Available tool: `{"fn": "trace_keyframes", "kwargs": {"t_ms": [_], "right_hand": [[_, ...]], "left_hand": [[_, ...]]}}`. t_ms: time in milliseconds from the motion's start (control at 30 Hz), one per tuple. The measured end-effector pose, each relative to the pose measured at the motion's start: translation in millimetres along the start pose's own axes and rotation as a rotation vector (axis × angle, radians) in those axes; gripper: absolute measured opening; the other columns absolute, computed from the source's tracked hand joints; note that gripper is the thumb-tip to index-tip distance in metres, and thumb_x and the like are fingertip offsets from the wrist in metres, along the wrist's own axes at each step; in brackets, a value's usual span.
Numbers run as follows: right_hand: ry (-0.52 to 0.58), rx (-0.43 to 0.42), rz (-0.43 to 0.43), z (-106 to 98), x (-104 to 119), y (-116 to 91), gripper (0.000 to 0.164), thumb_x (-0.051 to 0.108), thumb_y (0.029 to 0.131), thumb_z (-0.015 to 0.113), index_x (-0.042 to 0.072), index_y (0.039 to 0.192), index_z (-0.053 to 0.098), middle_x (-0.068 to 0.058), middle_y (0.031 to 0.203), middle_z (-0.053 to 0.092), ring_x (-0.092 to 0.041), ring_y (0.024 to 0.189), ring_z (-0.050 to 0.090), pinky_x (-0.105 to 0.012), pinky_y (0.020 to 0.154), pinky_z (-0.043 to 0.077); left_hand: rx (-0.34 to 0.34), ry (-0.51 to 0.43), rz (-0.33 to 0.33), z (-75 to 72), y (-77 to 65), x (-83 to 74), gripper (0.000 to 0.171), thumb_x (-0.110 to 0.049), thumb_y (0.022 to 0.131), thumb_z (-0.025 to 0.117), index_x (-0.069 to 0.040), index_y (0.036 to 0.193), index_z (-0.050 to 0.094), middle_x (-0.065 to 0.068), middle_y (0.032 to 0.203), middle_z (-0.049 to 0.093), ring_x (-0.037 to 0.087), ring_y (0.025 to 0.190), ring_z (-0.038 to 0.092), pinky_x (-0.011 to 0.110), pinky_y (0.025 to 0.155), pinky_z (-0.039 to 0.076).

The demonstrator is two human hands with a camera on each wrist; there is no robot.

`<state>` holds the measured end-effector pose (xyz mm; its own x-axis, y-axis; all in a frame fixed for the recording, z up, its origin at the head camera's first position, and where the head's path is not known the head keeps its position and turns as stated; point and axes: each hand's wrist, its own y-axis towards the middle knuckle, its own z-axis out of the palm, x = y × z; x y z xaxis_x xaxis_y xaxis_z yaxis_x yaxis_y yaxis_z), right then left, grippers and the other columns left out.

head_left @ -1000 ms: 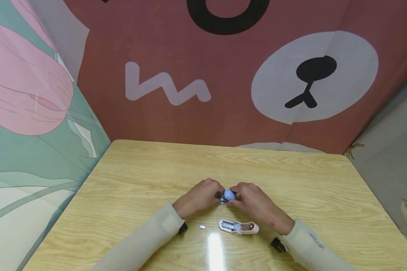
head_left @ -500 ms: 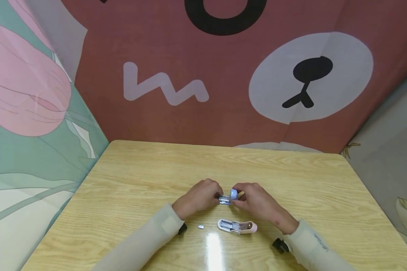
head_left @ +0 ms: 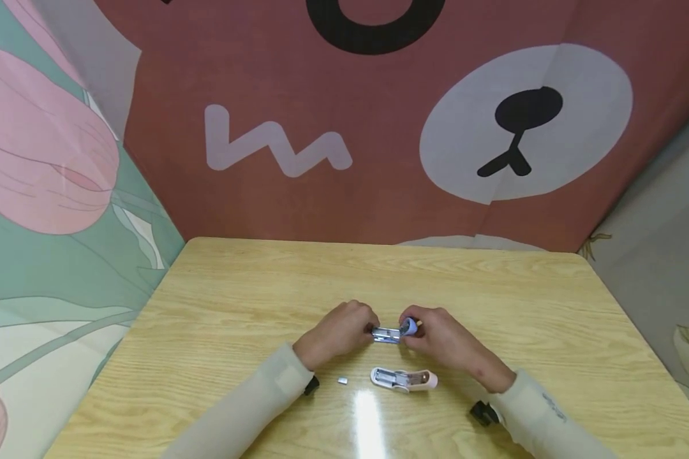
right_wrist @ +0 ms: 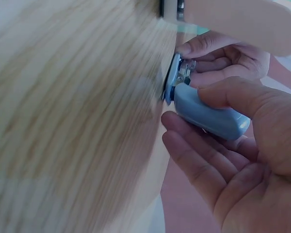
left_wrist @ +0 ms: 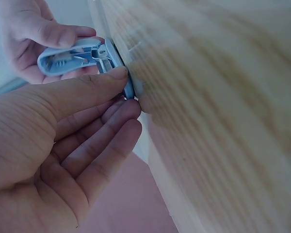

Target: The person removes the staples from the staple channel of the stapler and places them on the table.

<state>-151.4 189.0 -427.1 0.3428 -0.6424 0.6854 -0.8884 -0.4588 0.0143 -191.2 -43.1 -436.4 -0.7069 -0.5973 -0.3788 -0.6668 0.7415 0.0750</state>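
A blue stapler [head_left: 386,335] lies on the wooden table between both hands, its top cover swung up and back toward the right. My left hand [head_left: 340,333] pinches the far left end of its base between thumb and index finger, as the left wrist view shows. My right hand [head_left: 444,341] holds the raised blue cover [right_wrist: 211,114], thumb on one side and fingers beneath. The metal staple channel [left_wrist: 104,63] shows between base and cover. Nearer the person, a pale pink stapler [head_left: 403,379] lies opened out, its metal tray exposed.
A small silver block [head_left: 342,380], perhaps a strip of staples, lies on the table [head_left: 252,280] left of the pink stapler. In the right wrist view the pink stapler's cover [right_wrist: 247,24] juts in close at the top. Printed cloth hangs behind the table.
The blue stapler's cover has swung up and over to the right with my right hand, exposing the metal channel. My left hand keeps its hold on the base.
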Motion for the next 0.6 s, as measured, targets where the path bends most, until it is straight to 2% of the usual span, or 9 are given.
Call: {"fn": "trace_keyframes", "kwargs": {"t_ms": [133, 433, 600], "right_hand": [[-0.056, -0.02, -0.001, -1.4, -3.7, -4.2, 0.019, 0.004, 0.09, 0.079, 0.007, 0.106, 0.069, 0.004, 0.092, 0.068, -0.007, 0.075, 0.059, -0.026, 0.064, 0.053], [-0.191, -0.049, 0.024, 2.0, -10.7, -9.5, 0.021, 0.012, 0.088, 0.083, 0.013, 0.105, 0.073, 0.011, 0.093, 0.068, -0.004, 0.079, 0.06, -0.03, 0.071, 0.053], [-0.233, -0.066, 0.026, 2.8, -13.9, -10.7, 0.022, 0.014, 0.087, 0.084, 0.014, 0.106, 0.073, 0.011, 0.092, 0.067, -0.004, 0.075, 0.057, -0.03, 0.067, 0.05]], "left_hand": [[0.005, 0.005, -0.003, -0.7, 0.2, -0.4, 0.009, -0.006, 0.089, 0.08, -0.013, 0.083, 0.078, -0.009, 0.076, 0.065, 0.004, 0.066, 0.052, 0.019, 0.06, 0.043], [0.022, 0.035, 0.016, -2.0, 0.3, -1.8, 0.017, -0.007, 0.091, 0.077, -0.016, 0.078, 0.071, -0.011, 0.071, 0.057, 0.005, 0.064, 0.048, 0.02, 0.058, 0.04], [0.016, 0.035, 0.022, -1.1, 0.3, -1.1, 0.02, -0.007, 0.091, 0.076, -0.016, 0.076, 0.068, -0.009, 0.072, 0.056, 0.006, 0.064, 0.046, 0.02, 0.058, 0.038]]}}
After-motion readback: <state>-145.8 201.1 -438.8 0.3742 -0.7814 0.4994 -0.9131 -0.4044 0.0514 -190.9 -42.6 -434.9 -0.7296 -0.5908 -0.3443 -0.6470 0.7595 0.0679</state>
